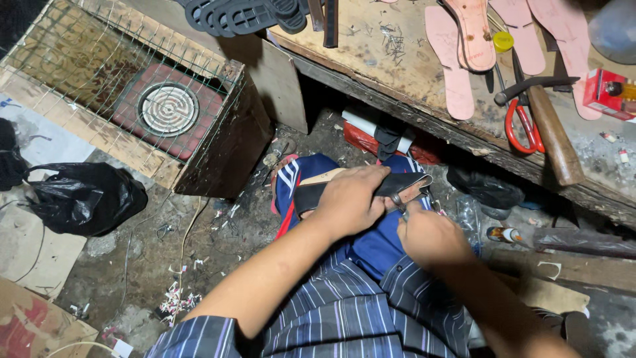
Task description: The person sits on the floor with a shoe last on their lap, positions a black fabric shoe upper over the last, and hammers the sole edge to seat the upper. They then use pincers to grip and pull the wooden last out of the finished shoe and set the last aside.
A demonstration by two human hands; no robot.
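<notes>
My left hand (350, 199) presses down on a sandal piece (397, 183), a dark strap over a tan sole, resting on my blue-trousered lap. My right hand (429, 233) is closed around a small metal tool (396, 198) whose tip touches the strap's edge near the left fingers. The rest of the tool is hidden inside the fist. Both forearms reach in from the bottom over my striped shirt.
A wooden workbench (411, 73) ahead carries pink insoles (457, 59), a hammer (546, 119), red-handled scissors (520, 129), a red box (606, 93) and black soles (245, 13). A wire-covered wooden crate with a round heater coil (167, 108) stands left. A black plastic bag (86, 195) lies on the dirty floor.
</notes>
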